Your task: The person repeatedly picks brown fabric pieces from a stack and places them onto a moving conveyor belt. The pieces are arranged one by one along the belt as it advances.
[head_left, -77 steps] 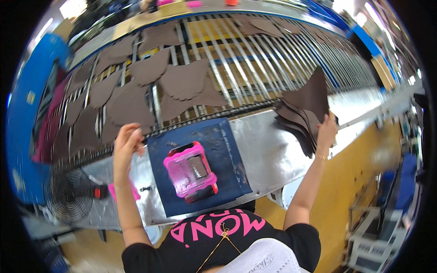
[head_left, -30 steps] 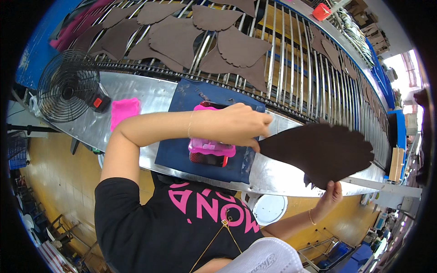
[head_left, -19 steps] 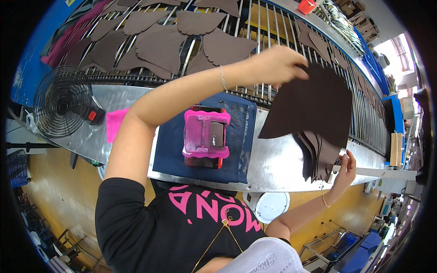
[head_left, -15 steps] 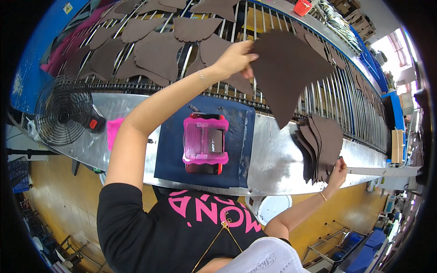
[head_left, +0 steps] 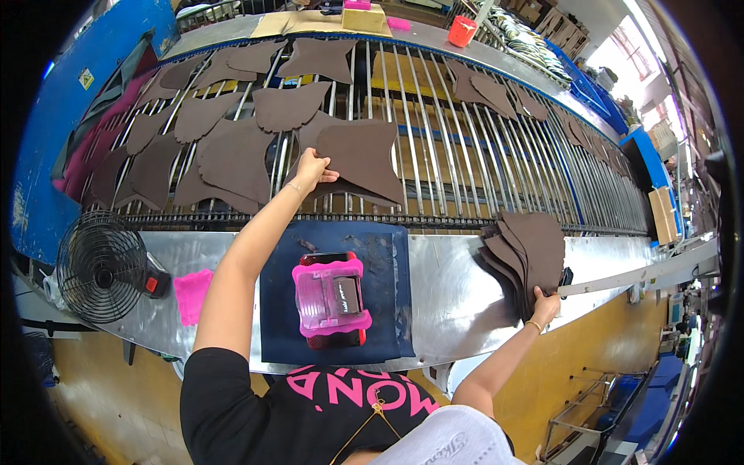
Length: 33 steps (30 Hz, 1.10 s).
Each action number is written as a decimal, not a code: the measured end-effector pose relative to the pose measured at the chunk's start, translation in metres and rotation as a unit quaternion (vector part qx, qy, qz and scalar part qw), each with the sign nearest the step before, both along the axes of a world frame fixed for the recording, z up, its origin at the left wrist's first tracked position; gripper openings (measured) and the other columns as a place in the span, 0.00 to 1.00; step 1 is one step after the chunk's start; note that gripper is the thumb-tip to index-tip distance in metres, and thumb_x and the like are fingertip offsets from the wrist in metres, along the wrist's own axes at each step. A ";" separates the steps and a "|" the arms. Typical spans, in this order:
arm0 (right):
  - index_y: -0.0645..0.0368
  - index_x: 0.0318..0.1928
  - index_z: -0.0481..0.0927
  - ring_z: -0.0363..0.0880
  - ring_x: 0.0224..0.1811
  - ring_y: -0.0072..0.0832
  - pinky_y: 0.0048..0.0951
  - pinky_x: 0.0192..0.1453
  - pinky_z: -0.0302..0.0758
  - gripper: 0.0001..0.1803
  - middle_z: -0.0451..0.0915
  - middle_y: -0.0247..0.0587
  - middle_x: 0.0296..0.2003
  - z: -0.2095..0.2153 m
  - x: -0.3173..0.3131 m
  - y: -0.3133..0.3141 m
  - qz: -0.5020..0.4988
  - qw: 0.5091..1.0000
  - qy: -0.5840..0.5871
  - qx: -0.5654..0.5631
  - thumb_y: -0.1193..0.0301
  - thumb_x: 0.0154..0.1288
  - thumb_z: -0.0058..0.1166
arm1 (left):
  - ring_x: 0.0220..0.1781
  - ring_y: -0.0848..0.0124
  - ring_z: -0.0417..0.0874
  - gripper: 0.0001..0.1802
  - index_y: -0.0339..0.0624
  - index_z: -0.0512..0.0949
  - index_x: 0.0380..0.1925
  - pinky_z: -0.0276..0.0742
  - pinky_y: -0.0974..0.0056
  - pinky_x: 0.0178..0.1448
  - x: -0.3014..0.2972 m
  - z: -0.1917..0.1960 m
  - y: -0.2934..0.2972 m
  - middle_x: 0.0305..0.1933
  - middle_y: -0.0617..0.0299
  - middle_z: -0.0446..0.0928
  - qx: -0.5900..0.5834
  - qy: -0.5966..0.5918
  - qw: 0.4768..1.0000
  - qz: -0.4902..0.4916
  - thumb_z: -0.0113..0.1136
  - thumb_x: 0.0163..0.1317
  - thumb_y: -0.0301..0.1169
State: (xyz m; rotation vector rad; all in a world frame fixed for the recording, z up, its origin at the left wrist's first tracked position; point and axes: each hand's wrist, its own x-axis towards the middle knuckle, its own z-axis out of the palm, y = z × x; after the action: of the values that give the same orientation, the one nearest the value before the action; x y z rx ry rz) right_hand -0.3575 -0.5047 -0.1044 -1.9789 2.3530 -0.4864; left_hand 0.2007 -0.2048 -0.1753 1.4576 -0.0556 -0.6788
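Sitting on a dark-blue flat mat (head_left: 387, 310), a pink see-through plastic case (head_left: 316, 301) with a wavy rim holds a small dark block (head_left: 348, 297); a black-and-red piece (head_left: 339, 339) shows beyond its near side. A red bucket (head_left: 462, 31) stands past the rack, its inside too small to make out.

The left hand (head_left: 314, 170) is at the left edge of a dark-brown, curved flexible sheet (head_left: 360, 151), which lies over other brown pieces on a rack of shiny metal rods (head_left: 434, 155). Its fingers are half bent and close together, touching the sheet; whether they grip it, I cannot tell.

The right hand (head_left: 545, 306) pinches the near right corner of a fanned stack of matching brown sheets (head_left: 535, 244) over the silver metal tabletop (head_left: 446, 287), right of the mat; its other fingers are mostly hidden.
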 end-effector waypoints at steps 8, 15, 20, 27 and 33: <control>0.61 0.38 0.81 0.80 0.40 0.49 0.45 0.45 0.75 0.25 0.82 0.54 0.37 -0.025 -0.023 -0.016 0.122 0.988 0.030 -0.094 0.56 0.45 0.70 | 0.12 0.74 0.65 0.40 0.43 0.51 0.63 0.60 0.67 0.15 -0.046 0.055 0.038 0.22 0.62 0.69 0.114 -0.196 0.969 -0.099 0.65 0.57 0.32; 0.58 0.45 0.79 0.80 0.46 0.51 0.53 0.49 0.75 0.39 0.81 0.53 0.43 -0.003 0.020 0.002 -0.047 0.993 0.107 0.015 0.38 0.44 0.63 | 0.11 0.81 0.64 0.39 0.46 0.51 0.67 0.54 0.75 0.12 -0.105 0.129 0.095 0.26 0.65 0.70 0.035 -0.196 0.968 -0.154 0.62 0.61 0.35; 0.61 0.50 0.77 0.78 0.50 0.50 0.50 0.56 0.73 0.35 0.80 0.53 0.45 -0.005 0.012 0.000 -0.037 0.999 -0.036 -0.010 0.50 0.46 0.70 | 0.11 0.84 0.60 0.30 0.46 0.55 0.65 0.52 0.77 0.13 -0.126 0.139 0.126 0.23 0.69 0.63 0.004 -0.181 0.978 -0.108 0.55 0.66 0.30; 0.65 0.50 0.75 0.81 0.47 0.45 0.46 0.49 0.76 0.26 0.81 0.60 0.41 0.020 0.025 0.004 0.014 0.998 -0.051 0.026 0.59 0.58 0.62 | 0.12 0.84 0.62 0.30 0.43 0.58 0.64 0.51 0.77 0.13 -0.134 0.134 0.165 0.27 0.67 0.67 -0.034 -0.163 0.983 -0.079 0.57 0.65 0.31; 0.56 0.52 0.67 0.79 0.15 0.30 0.27 0.14 0.70 0.12 0.79 0.48 0.23 0.081 0.079 0.077 0.197 0.937 -0.279 -0.077 0.66 0.74 0.39 | 0.15 0.82 0.67 0.27 0.39 0.64 0.60 0.59 0.77 0.16 -0.149 0.158 0.162 0.30 0.67 0.69 -0.004 -0.232 0.966 -0.115 0.59 0.63 0.31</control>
State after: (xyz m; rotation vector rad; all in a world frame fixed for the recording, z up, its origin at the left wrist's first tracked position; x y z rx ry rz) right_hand -0.2787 -0.4277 -0.0236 -1.9566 1.5790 -1.0558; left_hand 0.0521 -0.0432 -0.0173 1.5916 -0.5983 -0.5079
